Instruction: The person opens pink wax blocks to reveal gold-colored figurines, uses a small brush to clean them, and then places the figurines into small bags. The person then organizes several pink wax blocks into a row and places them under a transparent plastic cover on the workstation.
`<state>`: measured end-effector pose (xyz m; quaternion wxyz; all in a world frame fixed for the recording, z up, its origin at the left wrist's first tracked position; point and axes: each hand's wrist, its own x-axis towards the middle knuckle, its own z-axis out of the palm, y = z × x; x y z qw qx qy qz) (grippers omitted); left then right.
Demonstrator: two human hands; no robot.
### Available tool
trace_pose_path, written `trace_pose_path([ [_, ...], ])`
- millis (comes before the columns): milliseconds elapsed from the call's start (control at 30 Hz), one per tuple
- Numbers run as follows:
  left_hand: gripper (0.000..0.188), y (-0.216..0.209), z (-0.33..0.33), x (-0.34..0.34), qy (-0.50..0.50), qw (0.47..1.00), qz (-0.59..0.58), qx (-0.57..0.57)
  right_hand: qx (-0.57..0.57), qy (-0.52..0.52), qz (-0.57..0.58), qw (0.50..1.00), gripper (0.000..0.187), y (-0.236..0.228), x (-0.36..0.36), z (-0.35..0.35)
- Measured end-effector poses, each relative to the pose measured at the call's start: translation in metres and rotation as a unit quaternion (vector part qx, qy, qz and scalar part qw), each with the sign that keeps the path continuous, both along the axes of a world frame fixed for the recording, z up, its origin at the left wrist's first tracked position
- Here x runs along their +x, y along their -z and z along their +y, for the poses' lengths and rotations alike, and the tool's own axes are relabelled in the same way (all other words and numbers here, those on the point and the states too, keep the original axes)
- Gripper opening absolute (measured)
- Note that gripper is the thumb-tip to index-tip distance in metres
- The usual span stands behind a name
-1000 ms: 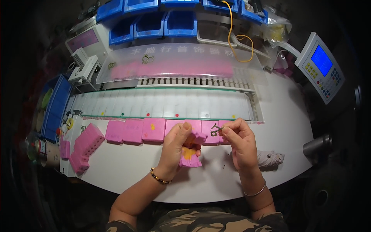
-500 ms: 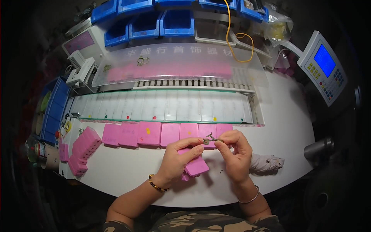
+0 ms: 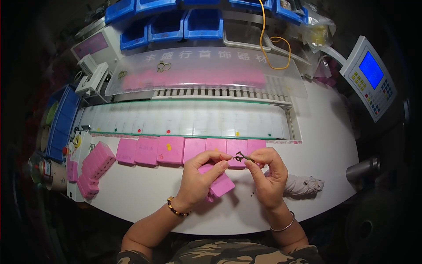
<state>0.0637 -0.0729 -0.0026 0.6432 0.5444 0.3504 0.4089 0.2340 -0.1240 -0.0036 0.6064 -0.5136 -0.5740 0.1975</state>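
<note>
My left hand (image 3: pixel 197 179) is closed around a pink rubber mould block (image 3: pixel 222 187), held tilted above the white table. Part of the block is hidden by the palm and fingers. Between thumb and fingertips, my right hand (image 3: pixel 269 175) pinches a small dark-green branched piece (image 3: pixel 240 156), which looks like a wax pattern with a loop at one end. That piece sits just right of the left fingertips. Behind both hands runs a row of pink mould blocks (image 3: pixel 171 150), lying side by side.
White plates with coloured dots (image 3: pixel 193 119) line a long track at the back under a clear cover (image 3: pixel 132 61). Green ring-shaped pieces (image 3: pixel 164 66) lie on that cover. More pink blocks (image 3: pixel 97 160) stand left. A grey cloth (image 3: pixel 303 186) and control panel (image 3: pixel 369 79) are right.
The green piece has turned in my right fingers, its loop now showing. My left hand has shifted slightly left and up with the pink block. The dotted plates have slid left.
</note>
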Motion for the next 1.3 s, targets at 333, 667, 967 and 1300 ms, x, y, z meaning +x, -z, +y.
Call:
trace_pose_path([
  [333, 0.013, 0.004, -0.001, -0.002, 0.006, 1.000, 0.007, 0.020, -0.114, -0.133, 0.288, 0.941, 0.017, 0.006, 0.000, -0.004],
  [667, 0.012, 0.006, 0.001, -0.002, -0.002, 1.000, 0.009, 0.018, -0.117, -0.155, 0.328, 0.924, 0.014, 0.010, -0.002, -0.003],
  [967, 0.014, 0.006, 0.002, -0.002, -0.015, 0.999, 0.020, 0.021, -0.169, -0.127, 0.300, 0.930, 0.010, 0.008, -0.005, -0.004],
  [1300, 0.013, 0.008, 0.003, -0.002, -0.020, 1.000, 0.012, -0.009, -0.161, -0.103, 0.249, 0.949, 0.009, 0.011, -0.006, -0.005],
])
